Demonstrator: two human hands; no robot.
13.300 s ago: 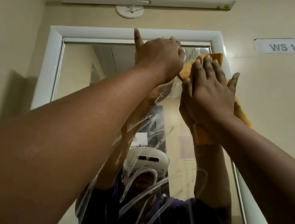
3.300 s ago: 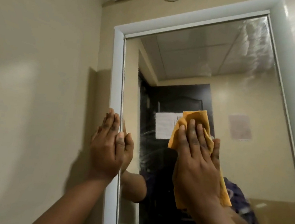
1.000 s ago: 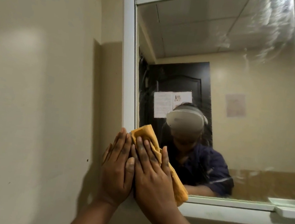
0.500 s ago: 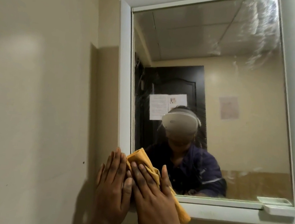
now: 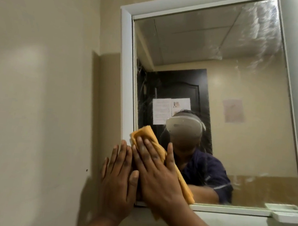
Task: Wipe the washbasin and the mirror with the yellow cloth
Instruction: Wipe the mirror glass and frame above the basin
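The white-framed mirror [image 5: 221, 95] hangs on the beige wall ahead. My right hand [image 5: 157, 172] presses the yellow cloth [image 5: 149, 137] flat against the glass at the mirror's lower left corner, fingers straight and spread. My left hand [image 5: 118, 182] lies flat beside it, fingers straight, on the left frame and the wall. Smears show on the glass at the upper right. The washbasin is out of view.
A small white soap tray [image 5: 288, 217] sits on the mirror's bottom ledge at the right. A beige side wall [image 5: 33, 98] stands close on the left. The mirror reflects a person with a headset, a dark door and the ceiling.
Over the last second both hands stayed together at the mirror's lower left corner, the cloth shifting slightly over the glass. Earlier my right hand wiped the top, then the middle of the mirror.
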